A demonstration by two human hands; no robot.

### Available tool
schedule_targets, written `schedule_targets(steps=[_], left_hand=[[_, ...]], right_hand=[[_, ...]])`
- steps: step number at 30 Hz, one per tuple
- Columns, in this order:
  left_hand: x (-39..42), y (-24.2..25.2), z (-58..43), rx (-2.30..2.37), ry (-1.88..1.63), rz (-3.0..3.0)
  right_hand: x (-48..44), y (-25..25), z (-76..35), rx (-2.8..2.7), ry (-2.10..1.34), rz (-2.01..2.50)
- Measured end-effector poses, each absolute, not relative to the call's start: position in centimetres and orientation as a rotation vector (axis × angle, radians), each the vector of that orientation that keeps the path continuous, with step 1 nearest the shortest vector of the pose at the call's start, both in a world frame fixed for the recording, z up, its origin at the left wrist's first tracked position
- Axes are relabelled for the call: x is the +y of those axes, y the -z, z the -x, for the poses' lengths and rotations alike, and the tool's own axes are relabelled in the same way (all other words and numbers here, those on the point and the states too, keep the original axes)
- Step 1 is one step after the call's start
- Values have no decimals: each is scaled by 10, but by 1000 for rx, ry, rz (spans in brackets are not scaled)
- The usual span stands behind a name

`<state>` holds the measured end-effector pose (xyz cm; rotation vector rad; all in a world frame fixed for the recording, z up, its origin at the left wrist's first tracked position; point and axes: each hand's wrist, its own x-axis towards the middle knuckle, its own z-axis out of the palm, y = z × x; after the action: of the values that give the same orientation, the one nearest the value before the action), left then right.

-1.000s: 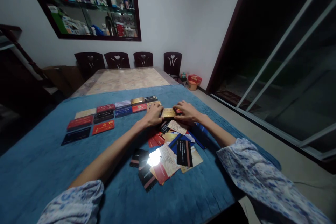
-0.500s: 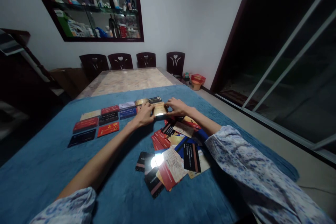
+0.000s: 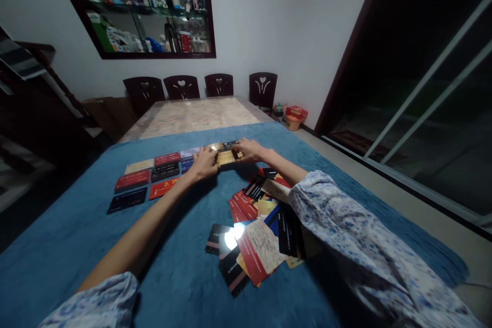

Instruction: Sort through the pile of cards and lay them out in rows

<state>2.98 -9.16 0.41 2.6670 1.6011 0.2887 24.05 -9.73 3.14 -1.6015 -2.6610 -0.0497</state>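
A gold card (image 3: 225,158) is between my two hands at the right end of the laid-out cards. My left hand (image 3: 206,164) has its fingers closed on the card's left end, and my right hand (image 3: 249,150) pinches the right end. Just behind it lie a black card (image 3: 229,145) and another gold card, partly covered by my fingers. To the left, several cards form rows, among them a red card (image 3: 132,180), a black card (image 3: 165,171) and an orange-red card (image 3: 163,188). My left hand partly hides a blue card (image 3: 186,164).
A loose, overlapping heap of cards (image 3: 261,246) lies nearer me on the right, partly under my right sleeve. A blue cloth (image 3: 172,266) covers this part of the table. Chairs (image 3: 263,89) stand beyond the far end.
Both hands and the gold card have shifted slightly left, closer to the rows. My right forearm has swung in over the heap's right side. The camera view has turned a little left.
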Motion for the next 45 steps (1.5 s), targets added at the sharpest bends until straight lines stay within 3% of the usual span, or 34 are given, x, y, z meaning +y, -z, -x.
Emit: schedule_targets(steps=[23, 45], left_hand=[[-33, -20, -14, 1770, -103, -2614], [-6, -12, -15, 1791, 5, -2504]], right_hand=[[-38, -48, -206, -2740, 70, 1683], [7, -32, -191, -2846, -13, 1711]])
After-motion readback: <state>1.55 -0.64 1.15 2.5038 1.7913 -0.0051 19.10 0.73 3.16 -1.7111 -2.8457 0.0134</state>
